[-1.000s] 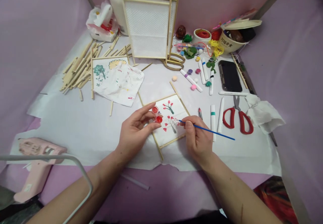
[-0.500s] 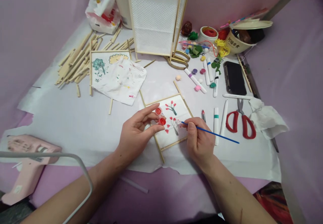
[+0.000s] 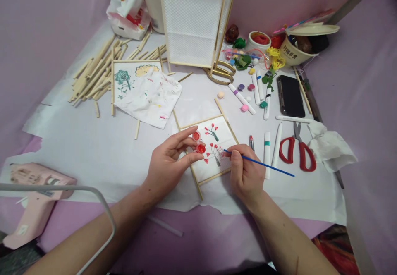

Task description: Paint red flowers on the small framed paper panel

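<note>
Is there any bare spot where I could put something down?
The widest bare patch of white sheet lies between the wooden sticks, the pink glue gun and the left hand. A smaller one sits right of the stained tissue, behind the framed flower painting. Past the right hand it's crowded: markers, red-handled scissors and a phone.

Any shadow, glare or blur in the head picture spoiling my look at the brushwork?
Head view: no strong glare on the painted panel; a soft shadow darkens the purple cloth below the right hand; fine strokes by the tip of the blue brush look soft, hard to make out.
</note>
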`<state>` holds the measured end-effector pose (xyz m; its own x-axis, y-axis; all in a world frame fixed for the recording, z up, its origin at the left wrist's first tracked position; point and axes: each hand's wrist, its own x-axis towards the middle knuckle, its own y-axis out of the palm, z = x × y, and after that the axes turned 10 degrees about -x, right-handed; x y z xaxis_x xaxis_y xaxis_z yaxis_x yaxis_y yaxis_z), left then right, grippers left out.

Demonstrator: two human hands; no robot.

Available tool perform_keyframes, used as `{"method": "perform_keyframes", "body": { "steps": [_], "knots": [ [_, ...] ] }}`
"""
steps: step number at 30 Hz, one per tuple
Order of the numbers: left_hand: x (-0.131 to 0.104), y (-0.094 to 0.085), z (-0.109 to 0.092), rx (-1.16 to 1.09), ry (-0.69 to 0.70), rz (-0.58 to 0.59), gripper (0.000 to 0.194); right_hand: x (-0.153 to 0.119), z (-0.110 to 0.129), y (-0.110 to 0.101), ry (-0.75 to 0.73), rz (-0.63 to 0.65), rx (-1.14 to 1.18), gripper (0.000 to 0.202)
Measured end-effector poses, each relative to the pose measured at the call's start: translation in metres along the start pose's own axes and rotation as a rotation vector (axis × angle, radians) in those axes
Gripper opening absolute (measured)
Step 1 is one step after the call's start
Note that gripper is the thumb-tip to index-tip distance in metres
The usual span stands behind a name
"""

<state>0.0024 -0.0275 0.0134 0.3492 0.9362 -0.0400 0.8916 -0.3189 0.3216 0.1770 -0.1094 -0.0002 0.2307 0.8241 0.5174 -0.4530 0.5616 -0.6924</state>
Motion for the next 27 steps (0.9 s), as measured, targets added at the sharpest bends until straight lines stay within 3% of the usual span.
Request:
{"method": "perform_keyframes", "body": {
  "steps": [27],
  "knots": [
    [0.0020, 0.0012, -0.0018, 0.013, -0.024, -0.008, 0.051, 0.0007, 0.0013, -0.0004, 0.021, 0.011, -0.029, 0.016]
  ]
}}
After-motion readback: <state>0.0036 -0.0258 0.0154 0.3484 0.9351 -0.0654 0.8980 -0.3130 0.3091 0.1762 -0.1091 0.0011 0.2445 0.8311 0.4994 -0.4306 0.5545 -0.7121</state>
